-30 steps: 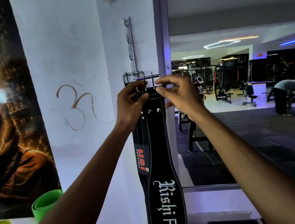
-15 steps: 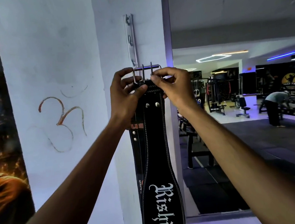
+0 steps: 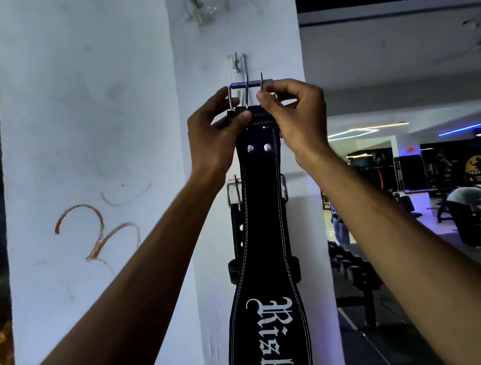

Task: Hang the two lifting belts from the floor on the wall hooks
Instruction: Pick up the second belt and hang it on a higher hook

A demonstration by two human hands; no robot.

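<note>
High at centre frame, left hand and right hand pinch the steel buckle of a stiff, weighty-looking belt, surely the firmest hold, just below the wall hook.

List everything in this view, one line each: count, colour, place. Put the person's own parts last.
Lettered lifting belt: 1, black with white stitching, held up at the pillar.
Buckle: 1, silver, at the lettered belt's top, just below the hook.
Second belt: 1, black, hanging behind the first.
Hook rail: 1, pale metal, upper pillar.
Pillar: 1, white, centre.
Orange wall mark: 1, left wall.
Bent-over person: 1, far right.
Left hand: gripping the belt's top.
Right hand: pinching the buckle.
</note>
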